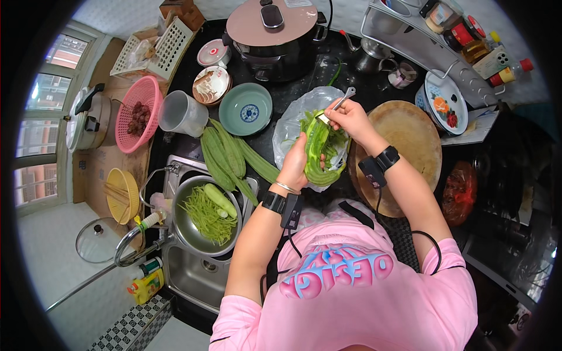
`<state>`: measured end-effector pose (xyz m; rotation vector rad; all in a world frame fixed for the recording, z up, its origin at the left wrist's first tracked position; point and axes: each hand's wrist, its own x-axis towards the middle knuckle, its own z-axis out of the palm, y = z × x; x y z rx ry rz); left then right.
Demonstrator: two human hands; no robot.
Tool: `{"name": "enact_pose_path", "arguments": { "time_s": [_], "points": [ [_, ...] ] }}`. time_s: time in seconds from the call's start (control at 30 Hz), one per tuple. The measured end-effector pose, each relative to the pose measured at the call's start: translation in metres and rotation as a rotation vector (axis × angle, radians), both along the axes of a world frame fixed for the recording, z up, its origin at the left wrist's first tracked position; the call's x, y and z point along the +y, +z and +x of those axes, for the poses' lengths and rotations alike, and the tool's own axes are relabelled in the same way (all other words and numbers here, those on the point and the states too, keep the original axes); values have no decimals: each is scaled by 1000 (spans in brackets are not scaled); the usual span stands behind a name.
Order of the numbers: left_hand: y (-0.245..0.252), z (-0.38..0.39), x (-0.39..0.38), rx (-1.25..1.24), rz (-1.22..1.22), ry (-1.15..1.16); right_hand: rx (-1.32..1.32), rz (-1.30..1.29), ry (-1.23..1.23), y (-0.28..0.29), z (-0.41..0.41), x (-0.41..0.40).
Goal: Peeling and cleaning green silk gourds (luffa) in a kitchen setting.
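Observation:
A partly peeled ridged luffa gourd (325, 174) lies in the grip of my left hand (297, 164), which wraps its lower half. My right hand (347, 120) holds a metal peeler (344, 100) by its handle, the blade against the gourd's upper end. Under both hands a clear plastic bag (287, 127) is spread on the counter, with green peelings (337, 142) gathered on it. Several unpeeled luffas (224, 153) rest to the left, across the sink's edge. In the sink a steel bowl (179, 210) contains green beans (210, 223) and a peeled pale green gourd (219, 199).
A round wooden chopping board (408, 145) is at right, near a lidded enamel pot (445, 109). Behind the bag stand a green bowl (246, 103) and a large electric cooker (272, 39). At left are a plastic jug (184, 114), a pink colander (140, 109) with grapes, and the faucet (131, 239).

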<state>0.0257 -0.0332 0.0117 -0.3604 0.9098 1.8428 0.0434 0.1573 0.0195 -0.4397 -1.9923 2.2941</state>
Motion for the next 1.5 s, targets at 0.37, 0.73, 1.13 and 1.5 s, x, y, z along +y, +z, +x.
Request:
{"name": "enact_pose_path", "arguments": {
  "time_s": [0.37, 0.73, 1.13, 1.5],
  "points": [
    [-8, -13, -26, 46, -43, -16, -26, 134, 116, -2, 9, 29],
    [-3, -17, -8, 20, 46, -30, -50, 63, 350, -6, 19, 20],
    [-1, -21, 14, 109, 60, 43, -177, -30, 416, 40, 7, 1],
    [12, -17, 13, 158, 79, -22, -111, -17, 320, 21, 12, -26]
  ]
}}
